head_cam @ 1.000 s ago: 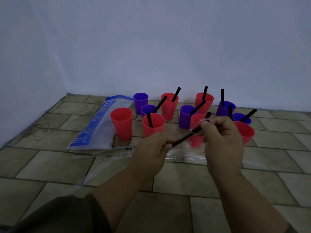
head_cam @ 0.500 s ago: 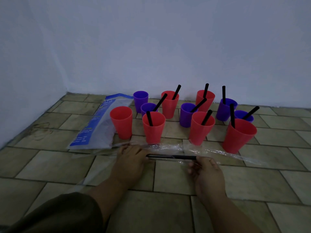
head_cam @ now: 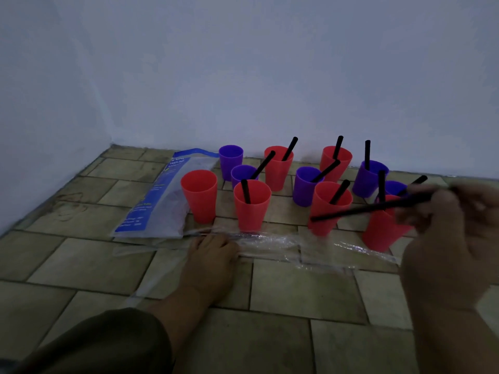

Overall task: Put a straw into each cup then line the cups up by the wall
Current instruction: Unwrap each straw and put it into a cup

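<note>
The right hand [head_cam: 453, 238] is raised at the right, its fingers [head_cam: 421, 203] curled and pinching one end of a black straw [head_cam: 372, 207]. The straw lies nearly level in the air and points left, across the front of two red cups [head_cam: 329, 211] [head_cam: 378, 233], each of which already has a straw in it.

The left hand [head_cam: 213, 252] lies knuckles up on the floor [head_cam: 297, 287], on a long strip of clear plastic wrapper [head_cam: 283, 241]. I cannot tell whether its fingers grip the wrapper or only rest on it. A dark sleeve [head_cam: 94, 344] covers that arm near the bottom edge.

Beyond the wrapper, red and purple cups stand upright in a loose cluster, not in a row. Most hold a black straw. Two do not: a red cup [head_cam: 199, 195] at the front left and a purple cup [head_cam: 231, 160] behind it, close to the wall [head_cam: 243, 76].

A blue and clear plastic bag [head_cam: 162, 201] lies flat on the tiles just left of the cups.
</note>
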